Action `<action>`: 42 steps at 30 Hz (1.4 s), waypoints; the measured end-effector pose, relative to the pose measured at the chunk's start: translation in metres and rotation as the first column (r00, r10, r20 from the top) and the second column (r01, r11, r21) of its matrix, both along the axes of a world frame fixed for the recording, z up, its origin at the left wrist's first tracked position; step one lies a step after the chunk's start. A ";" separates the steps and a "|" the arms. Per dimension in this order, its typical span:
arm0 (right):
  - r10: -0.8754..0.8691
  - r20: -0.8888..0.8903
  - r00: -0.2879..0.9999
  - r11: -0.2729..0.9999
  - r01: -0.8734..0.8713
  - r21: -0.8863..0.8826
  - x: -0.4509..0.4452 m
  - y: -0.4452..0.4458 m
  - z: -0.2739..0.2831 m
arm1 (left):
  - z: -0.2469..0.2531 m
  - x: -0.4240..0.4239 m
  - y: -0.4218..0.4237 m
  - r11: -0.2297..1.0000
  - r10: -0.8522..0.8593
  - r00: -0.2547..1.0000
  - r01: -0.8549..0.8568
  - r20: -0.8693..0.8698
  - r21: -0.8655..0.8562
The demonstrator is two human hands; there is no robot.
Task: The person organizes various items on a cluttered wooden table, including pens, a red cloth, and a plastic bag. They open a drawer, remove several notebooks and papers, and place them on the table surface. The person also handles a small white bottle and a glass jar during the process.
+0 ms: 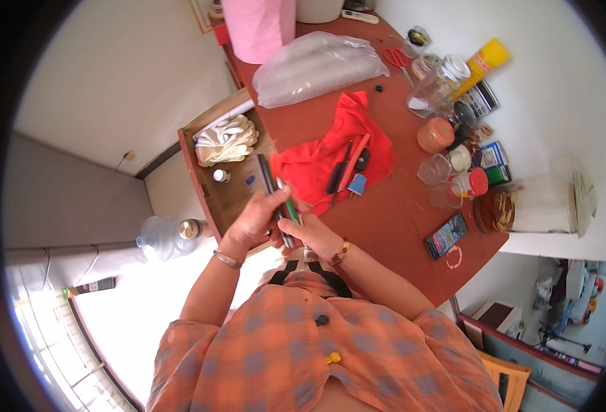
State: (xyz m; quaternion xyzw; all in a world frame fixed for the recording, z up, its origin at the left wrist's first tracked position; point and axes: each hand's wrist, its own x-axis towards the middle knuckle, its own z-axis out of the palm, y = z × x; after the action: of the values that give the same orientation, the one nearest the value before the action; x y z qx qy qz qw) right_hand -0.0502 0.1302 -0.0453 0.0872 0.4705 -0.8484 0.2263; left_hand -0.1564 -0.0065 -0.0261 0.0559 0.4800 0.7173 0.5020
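A bundle of slim pens or pencils, one of them green, is held between both hands above the table's front edge. My left hand grips the bundle from the left, its thumb lying along the top. From the right, my right hand closes around the lower part, so some of the bundle is hidden. Just beyond the hands a crumpled red cloth is spread on the table. On it lie a red stick-like tool, a black pen-like tool, a small black object and a blue plug-like piece.
An open wooden drawer at left holds white work gloves and a small white bottle. On the reddish table are a plastic-wrapped bundle, red-handled scissors, a phone and several jars, including an orange-filled one.
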 end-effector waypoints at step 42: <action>0.523 -0.489 0.699 0.103 0.517 0.850 0.039 0.009 -0.090 | -0.216 0.000 -0.101 0.515 -0.583 0.475 -0.412 -0.659 -0.752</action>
State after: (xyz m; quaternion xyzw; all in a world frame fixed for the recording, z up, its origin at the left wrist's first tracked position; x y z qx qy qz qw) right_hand -0.0108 0.1395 -0.1355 -0.1236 0.9541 -0.2554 -0.0960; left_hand -0.1567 -0.1078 -0.2417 0.1880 0.9415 0.2132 0.1809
